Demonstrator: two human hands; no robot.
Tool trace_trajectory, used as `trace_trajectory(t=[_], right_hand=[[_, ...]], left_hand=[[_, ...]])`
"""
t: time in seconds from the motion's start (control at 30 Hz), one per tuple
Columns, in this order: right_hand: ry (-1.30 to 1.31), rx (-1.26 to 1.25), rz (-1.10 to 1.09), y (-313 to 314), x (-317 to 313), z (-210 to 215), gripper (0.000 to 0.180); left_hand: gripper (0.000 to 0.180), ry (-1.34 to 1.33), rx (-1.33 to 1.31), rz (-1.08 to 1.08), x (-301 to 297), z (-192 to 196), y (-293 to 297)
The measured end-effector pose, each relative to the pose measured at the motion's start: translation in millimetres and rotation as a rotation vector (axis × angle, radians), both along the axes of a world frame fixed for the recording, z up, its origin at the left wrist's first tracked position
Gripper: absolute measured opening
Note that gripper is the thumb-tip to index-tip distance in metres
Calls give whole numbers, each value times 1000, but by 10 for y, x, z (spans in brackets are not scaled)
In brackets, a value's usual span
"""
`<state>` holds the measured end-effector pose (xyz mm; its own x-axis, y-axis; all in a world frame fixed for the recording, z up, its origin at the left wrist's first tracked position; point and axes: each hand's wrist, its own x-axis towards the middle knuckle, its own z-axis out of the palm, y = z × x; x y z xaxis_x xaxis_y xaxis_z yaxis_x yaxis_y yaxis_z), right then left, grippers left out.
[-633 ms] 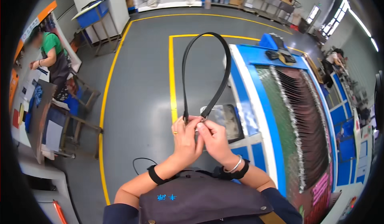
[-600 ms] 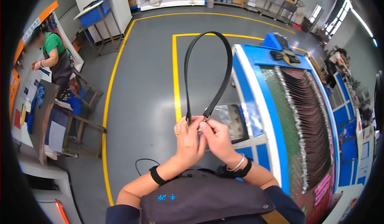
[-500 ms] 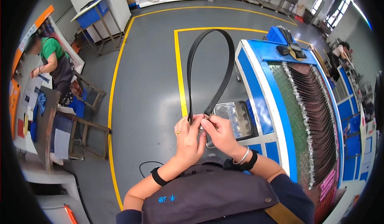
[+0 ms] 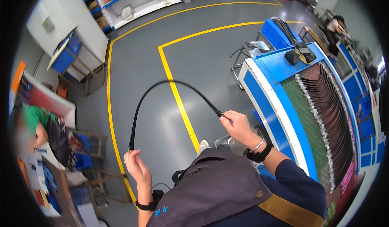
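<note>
Across the workshop spreads a grey floor (image 4: 137, 73), marked by yellow lines (image 4: 176, 91) that probably set walkways apart from work areas. Along the right stands a long blue-and-white bench (image 4: 265, 101), with dark narrow strips (image 4: 330, 109) laid side by side on top, perhaps so that each lies free of its neighbour; silvery fringes (image 4: 318, 133) edge the row. Far to the left is a co-worker in a green top (image 4: 38, 115) (the face is blurred). The person's own dark apron (image 4: 219, 186) fills the lower middle. Beyond the bench's far end sits a blue bin (image 4: 275, 34), with dark bands (image 4: 287, 31) draped out of it, seemingly too long to lie inside.

Smaller again, a black strap (image 4: 162, 82) arches in the air ahead of the apron, bowed upward because its ends are held apart and it appears springy enough to stand. The right hand (image 4: 239, 126) is closed around one end, thumb on top; the left hand (image 4: 137, 168), spaced well away, seems to pinch the other lightly between curled fingers, how firmly I cannot tell. A silver bangle (image 4: 257, 146) circles the right wrist. Smallest, a metal fitting (image 4: 130, 149) shows at the left fingertips.
</note>
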<state>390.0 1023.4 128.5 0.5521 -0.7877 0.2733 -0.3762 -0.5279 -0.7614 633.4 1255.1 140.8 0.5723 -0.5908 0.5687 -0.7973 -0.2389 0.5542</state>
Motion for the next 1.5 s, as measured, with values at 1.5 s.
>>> trace_trajectory(t=[1.5], right_hand=[[242, -314, -1903, -3189, -731, 630, 9]], left_hand=[[5, -802, 8, -1973, -1310, 1074, -10202]])
